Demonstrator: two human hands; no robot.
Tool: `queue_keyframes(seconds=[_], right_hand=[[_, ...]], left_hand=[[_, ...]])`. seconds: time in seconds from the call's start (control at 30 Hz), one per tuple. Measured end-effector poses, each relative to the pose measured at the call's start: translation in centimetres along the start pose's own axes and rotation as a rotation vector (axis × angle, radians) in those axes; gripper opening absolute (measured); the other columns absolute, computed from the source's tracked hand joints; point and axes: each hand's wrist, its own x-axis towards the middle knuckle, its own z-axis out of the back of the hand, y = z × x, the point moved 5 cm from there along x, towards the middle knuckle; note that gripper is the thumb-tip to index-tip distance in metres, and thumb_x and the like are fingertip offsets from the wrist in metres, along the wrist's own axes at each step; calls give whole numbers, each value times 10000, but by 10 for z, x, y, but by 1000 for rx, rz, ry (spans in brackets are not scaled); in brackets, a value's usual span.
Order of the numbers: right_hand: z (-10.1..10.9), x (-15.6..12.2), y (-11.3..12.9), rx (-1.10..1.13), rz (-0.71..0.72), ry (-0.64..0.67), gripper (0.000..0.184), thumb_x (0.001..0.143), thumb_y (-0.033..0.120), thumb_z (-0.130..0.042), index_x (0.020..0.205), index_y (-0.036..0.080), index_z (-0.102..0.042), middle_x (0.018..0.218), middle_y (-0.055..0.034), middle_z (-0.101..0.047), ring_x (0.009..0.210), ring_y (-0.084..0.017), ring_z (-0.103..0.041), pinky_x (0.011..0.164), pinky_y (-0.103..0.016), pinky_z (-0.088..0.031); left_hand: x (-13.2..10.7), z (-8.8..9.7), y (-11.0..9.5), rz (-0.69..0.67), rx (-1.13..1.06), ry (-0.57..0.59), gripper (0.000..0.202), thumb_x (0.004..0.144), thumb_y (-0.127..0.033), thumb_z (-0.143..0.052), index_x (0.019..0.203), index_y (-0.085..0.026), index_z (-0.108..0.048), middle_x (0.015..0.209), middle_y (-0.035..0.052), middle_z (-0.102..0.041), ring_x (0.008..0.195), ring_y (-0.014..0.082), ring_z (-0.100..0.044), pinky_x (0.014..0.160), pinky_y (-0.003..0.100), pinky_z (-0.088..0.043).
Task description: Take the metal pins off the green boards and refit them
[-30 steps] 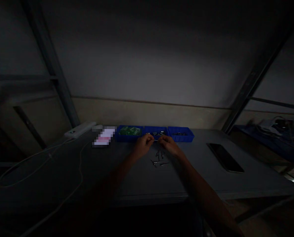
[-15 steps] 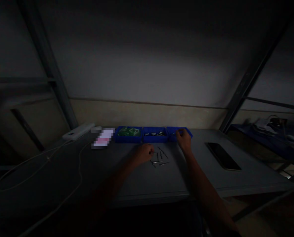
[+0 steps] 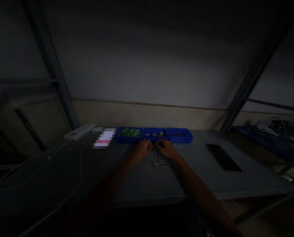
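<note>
Curling close together, left hand (image 3: 142, 149) & right hand (image 3: 164, 149) are held just nearside of mid blue tray (image 3: 156, 138); whether anything is gripped can't be told, too dark. Metal pins (image 3: 158, 162) are scattered on table (image 3: 198, 179), just nearer.

Just one head-worn cam here, looking forward and slightly down across the desk (image 3: 147, 184) toward the back wall (image 3: 147, 72), hands at arm's length.

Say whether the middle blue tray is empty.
Not empty: small metal parts lie inside the middle blue tray.
</note>
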Motion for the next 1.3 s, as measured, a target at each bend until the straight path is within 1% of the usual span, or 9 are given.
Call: queue_keyframes(seconds=[0.1, 0.23, 0.37, 0.53, 0.67, 0.8, 1.0, 1.13, 1.3], right_hand=[[-1, 1, -1, 77, 15, 1, 189, 805, 266, -478, 733, 155, -614, 657, -9, -587, 602, -120, -501, 570, -234, -320], [0, 3, -6, 253, -4, -10, 191, 785, 287, -474, 687, 154, -571, 608, 18, -528, 584, -111, -463, 560, -228, -328], [0, 4, -10, 355, -26, -22, 161, 759, 281, -477, 692, 158, -555, 618, 17, -519, 591, -117, -461, 563, -236, -341], [1, 4, -8, 343, -7, -21, 123, 729, 237, -475, 663, 158, -542, 623, 16, -519, 608, -120, -472, 590, -242, -352], [1, 4, -8, 333, -20, -28, 113, 723, 215, -463, 663, 158, -540, 619, 19, -510, 612, -117, -471, 586, -236, -350], [3, 3, -6, 328, -27, -32, 106, 721, 203, -462, 676, 158, -546, 642, 12, -534, 633, -122, -493, 597, -236, -357], [3, 2, -2, 314, -33, -18, 102, 723, 195, -465, 689, 156, -552, 654, 10, -547, 643, -120, -497, 607, -232, -362], [3, 2, -1, 303, -24, -20, 106, 733, 203, -469, 686, 156, -552, 651, 13, -551, 640, -119, -492, 600, -229, -355], [4, 2, -1, 291, -28, -38, 111, 730, 198, -464, 689, 154, -557, 646, 10, -558, 629, -122, -493, 587, -232, -349]], left_hand=[[2, 7, -4, -30, -48, -64, 94, 789, -125, -477, 771, -146, -567, 808, 48, -599, 789, 158, -565, 734, 261, -427], [2, 9, -7, -47, -104, -129, 74, 785, -148, -507, 776, -143, -580, 809, 53, -611, 798, 166, -574, 743, 272, -433], [2, 9, -6, -44, -123, -134, 112, 796, -146, -495, 807, -137, -606, 826, 64, -636, 805, 167, -588, 758, 277, -441], [1, 10, -8, -36, -103, -105, 142, 781, -126, -496, 818, -139, -633, 825, 62, -654, 778, 164, -598, 743, 277, -453], [1, 10, -10, -41, -156, -98, 173, 770, -110, -485, 838, -133, -642, 848, 72, -670, 777, 166, -610, 732, 273, -463], [1, 9, -8, -32, -188, -98, 185, 752, -98, -482, 836, -138, -642, 842, 66, -677, 766, 162, -617, 710, 262, -465], [1, 9, -6, -41, -208, -66, 242, 699, -34, -469, 851, -150, -616, 715, 15, -643, 693, 134, -601, 633, 219, -436], [0, 11, -9, -59, -203, -74, 264, 685, -16, -452, 845, -150, -612, 677, 2, -618, 663, 126, -584, 616, 212, -415], [-1, 15, -12, -30, -183, -108, 213, 683, -33, -473, 796, -159, -604, 638, -9, -593, 624, 119, -555, 589, 213, -387]])
